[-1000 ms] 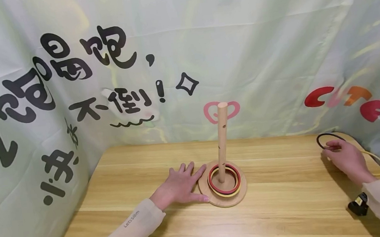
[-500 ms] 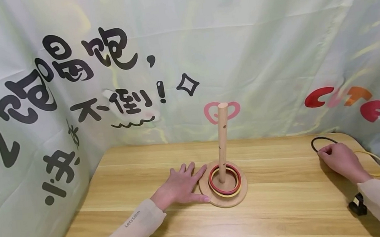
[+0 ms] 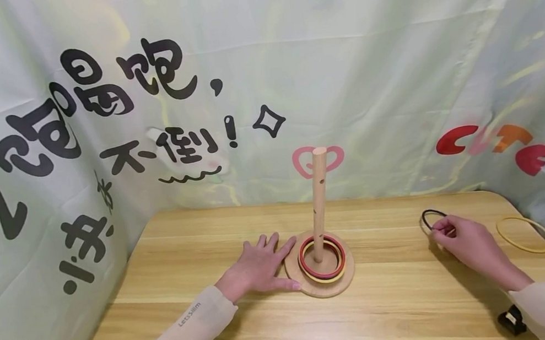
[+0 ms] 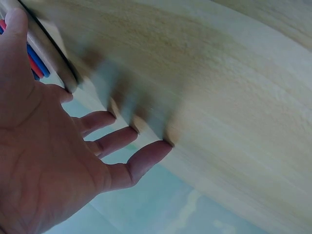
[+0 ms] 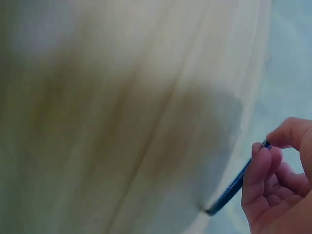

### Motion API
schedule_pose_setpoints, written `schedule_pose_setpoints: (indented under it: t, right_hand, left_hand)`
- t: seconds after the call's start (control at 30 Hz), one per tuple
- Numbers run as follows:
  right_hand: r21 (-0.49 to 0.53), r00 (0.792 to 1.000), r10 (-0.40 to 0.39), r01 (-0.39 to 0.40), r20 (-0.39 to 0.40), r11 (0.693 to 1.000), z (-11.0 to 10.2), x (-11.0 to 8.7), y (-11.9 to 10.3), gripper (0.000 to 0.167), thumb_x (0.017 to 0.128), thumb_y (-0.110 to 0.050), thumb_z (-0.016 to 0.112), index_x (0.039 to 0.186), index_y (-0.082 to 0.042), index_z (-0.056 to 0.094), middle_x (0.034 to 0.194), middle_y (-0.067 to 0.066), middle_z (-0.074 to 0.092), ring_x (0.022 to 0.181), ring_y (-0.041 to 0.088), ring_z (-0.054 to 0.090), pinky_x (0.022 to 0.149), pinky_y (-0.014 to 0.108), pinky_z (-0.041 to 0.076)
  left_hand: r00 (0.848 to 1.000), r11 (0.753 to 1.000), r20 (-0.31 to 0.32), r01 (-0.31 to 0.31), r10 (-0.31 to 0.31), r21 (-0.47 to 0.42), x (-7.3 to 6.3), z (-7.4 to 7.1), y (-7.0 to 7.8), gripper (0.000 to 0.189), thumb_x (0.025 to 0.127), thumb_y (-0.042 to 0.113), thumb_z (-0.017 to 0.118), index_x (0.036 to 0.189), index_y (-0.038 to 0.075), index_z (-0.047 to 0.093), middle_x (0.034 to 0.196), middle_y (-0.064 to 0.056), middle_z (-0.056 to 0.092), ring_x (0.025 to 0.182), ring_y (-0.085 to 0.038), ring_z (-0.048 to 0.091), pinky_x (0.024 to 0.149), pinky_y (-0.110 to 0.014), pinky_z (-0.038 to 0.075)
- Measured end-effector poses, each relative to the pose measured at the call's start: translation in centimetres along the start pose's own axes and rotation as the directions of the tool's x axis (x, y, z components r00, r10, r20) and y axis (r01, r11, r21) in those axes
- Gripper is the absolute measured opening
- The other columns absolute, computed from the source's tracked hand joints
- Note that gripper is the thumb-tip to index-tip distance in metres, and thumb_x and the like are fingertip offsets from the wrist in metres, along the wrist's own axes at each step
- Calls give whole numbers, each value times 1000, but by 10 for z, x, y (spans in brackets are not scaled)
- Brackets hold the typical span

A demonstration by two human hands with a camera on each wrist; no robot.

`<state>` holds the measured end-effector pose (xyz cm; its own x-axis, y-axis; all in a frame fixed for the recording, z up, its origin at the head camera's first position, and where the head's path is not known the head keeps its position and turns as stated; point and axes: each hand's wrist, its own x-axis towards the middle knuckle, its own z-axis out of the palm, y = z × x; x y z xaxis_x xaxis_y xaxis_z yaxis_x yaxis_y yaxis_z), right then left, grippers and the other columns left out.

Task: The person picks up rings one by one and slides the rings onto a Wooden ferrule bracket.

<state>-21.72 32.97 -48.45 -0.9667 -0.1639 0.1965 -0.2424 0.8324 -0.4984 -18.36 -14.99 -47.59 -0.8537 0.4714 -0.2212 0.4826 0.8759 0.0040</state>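
In the head view a wooden post [image 3: 320,204] rises from a round wooden base [image 3: 349,281] mid-table. A red ring [image 3: 343,255] and a yellow ring [image 3: 336,278] lie around the post's foot, with more rings partly hidden beneath. My left hand [image 3: 258,268] lies spread at the base's left edge, thumb and forefinger against it; the left wrist view shows its straight fingertips [image 4: 163,145] down on the table. Off to the right, my right hand [image 3: 469,240] pinches a thin dark ring [image 3: 431,211] between thumb and fingers. That ring looks dark blue in the right wrist view.
Another yellow ring [image 3: 527,251] lies flat near the table's right edge. A small black device [image 3: 511,321] sits at the right wrist. Printed cloth [image 3: 370,99] hangs behind and on both sides of the wooden table [image 3: 392,312].
My right hand has moved left with the dark ring, away from the yellow ring at the right, which now shows fully. My left hand and the post have stayed in place.
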Motion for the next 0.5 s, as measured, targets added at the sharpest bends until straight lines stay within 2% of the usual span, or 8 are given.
schedule_pose_setpoints:
  t: [0.2, 0.33, 0.5]
  right_hand:
    - [-33, 993, -113, 112, -39, 993, 1, -11, -31, 10, 89, 0, 78, 97, -4, 75, 81, -6, 68, 71, 6, 58, 60, 27, 47]
    - [-15, 984, -168, 168, -57, 986, 2, -21, -49, 15, 86, 1, 82, 95, -9, 74, 78, -11, 65, 68, 0, 54, 59, 26, 46]
    - [14, 972, -223, 224, -73, 974, 0, -33, -72, 22, 84, 4, 82, 93, -13, 73, 77, -17, 63, 65, -2, 53, 57, 26, 46]
  left_hand:
    - [1000, 1000, -7, -1, 1, 9, 0, 1, 0, 113, 89, 92, 55, 177, 28, 24, 172, -20, 35, 150, -44, 42, 104, -76, 43]
    - [1000, 1000, -8, -1, 1, 16, 0, 2, 0, 113, 89, 92, 55, 177, 28, 24, 172, -19, 35, 150, -44, 42, 104, -76, 44]
    - [1000, 1000, -8, 2, -2, 20, 0, 3, 0, 113, 89, 93, 54, 177, 29, 23, 173, -19, 34, 151, -44, 41, 105, -76, 43]
